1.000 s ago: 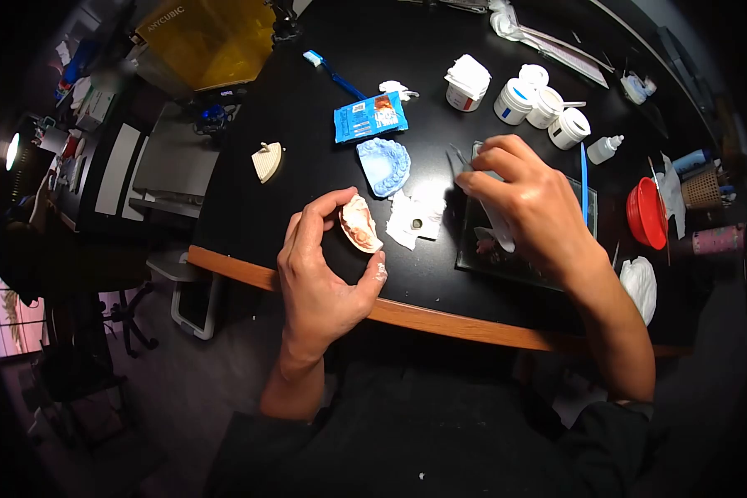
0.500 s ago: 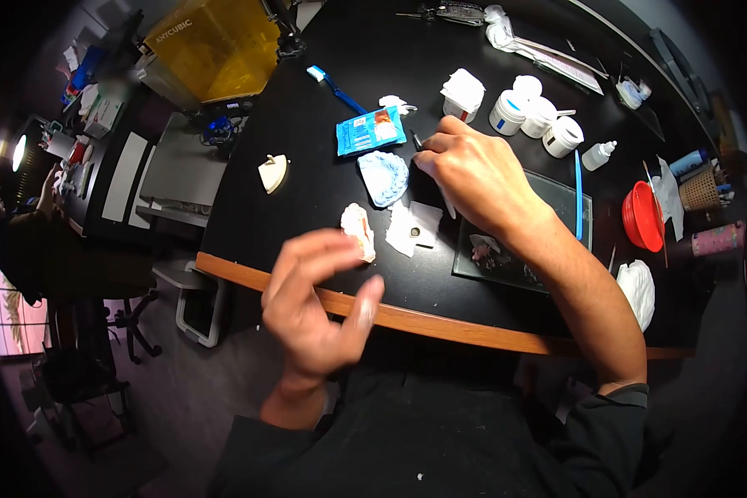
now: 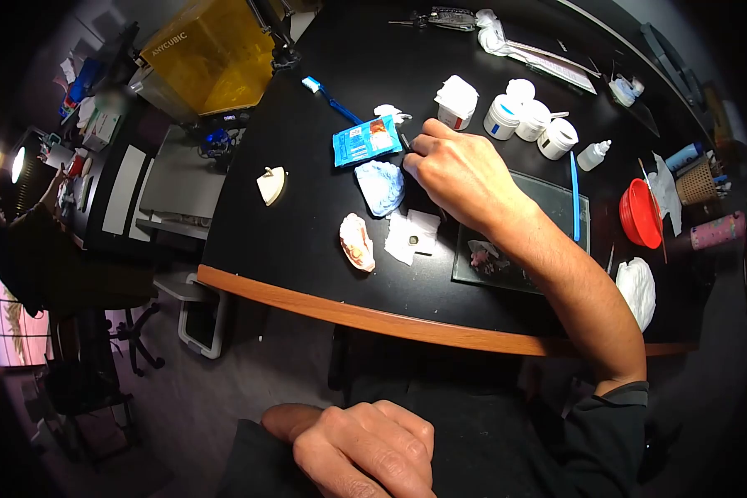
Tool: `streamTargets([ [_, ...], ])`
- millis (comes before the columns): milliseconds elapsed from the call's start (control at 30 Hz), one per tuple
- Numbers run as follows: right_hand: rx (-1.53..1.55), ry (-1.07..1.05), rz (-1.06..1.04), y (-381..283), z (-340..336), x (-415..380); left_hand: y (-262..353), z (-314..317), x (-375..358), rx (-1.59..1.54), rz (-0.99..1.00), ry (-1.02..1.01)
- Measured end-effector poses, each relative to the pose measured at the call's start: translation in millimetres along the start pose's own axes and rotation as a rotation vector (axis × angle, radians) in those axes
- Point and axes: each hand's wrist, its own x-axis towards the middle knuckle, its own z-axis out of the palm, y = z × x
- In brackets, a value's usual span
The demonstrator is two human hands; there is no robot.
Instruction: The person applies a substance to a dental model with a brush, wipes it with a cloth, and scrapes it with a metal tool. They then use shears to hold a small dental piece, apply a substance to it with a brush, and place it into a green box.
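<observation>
My right hand [image 3: 452,170] is closed over a thin dark-handled tool [image 3: 404,143], whose end shows past the fingertips; its kind is hidden. To its left lie a pale blue dental cast [image 3: 379,189] and a blue foil packet [image 3: 362,143]. Below them are a cream-and-pink dental model piece [image 3: 357,242] and a white paper [image 3: 426,226] with a small dark round piece [image 3: 413,240] on it. My left hand [image 3: 373,448] is low, in front of my dark clothing, its fingers curled together and partly cut off by the frame. Nothing shows in it.
Under my right forearm lies a glass slab [image 3: 481,271] with crumbs. White jars [image 3: 501,118], a dropper bottle [image 3: 594,155] and a red bowl [image 3: 637,217] stand right. A toothbrush [image 3: 332,101] and a cream wedge [image 3: 270,185] lie left. Another person sits far left.
My left hand has dropped from above the table edge to low before my body, its spread fingers now curled. My right hand has shifted slightly left.
</observation>
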Motion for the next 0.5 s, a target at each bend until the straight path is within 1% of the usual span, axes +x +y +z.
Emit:
streamTargets([
  [67,-0.003,-0.012,-0.002,0.4,0.0,0.5,-4.2,-6.9,1.9,-0.044,0.036,-0.053],
  [133,0.014,-0.029,0.005,0.1,-2.1,0.7,-4.1,-15.3,2.0,-0.031,0.083,-0.166],
  [233,0.035,-0.012,-0.003,0.9,-1.6,-0.3,-9.1,-23.9,4.3,0.064,0.207,-0.23],
  [300,0.046,0.036,-0.018,1.5,-2.6,-4.1,-18.5,-12.1,-7.7,0.145,0.253,0.026],
  [367,0.087,0.092,-0.041,0.5,-4.9,-7.7,-9.2,-29.7,0.5,0.248,0.102,-0.081],
  [400,0.055,0.095,-0.058,0.6,-9.7,-10.0,-4.1,-38.6,7.3,0.3,0.036,-0.122],
  [433,0.037,0.115,-0.08,0.7,-12.2,-12.8,1.4,-38.9,18.5,0.347,-0.006,-0.137],
  [467,0.049,0.186,-0.11,-0.4,-14.9,-15.2,4.1,-40.1,23.6,0.364,-0.033,-0.148],
  [500,0.033,0.177,-0.087,-0.8,-16.3,-20.4,8.2,-37.5,22.3,0.365,-0.05,-0.133],
])
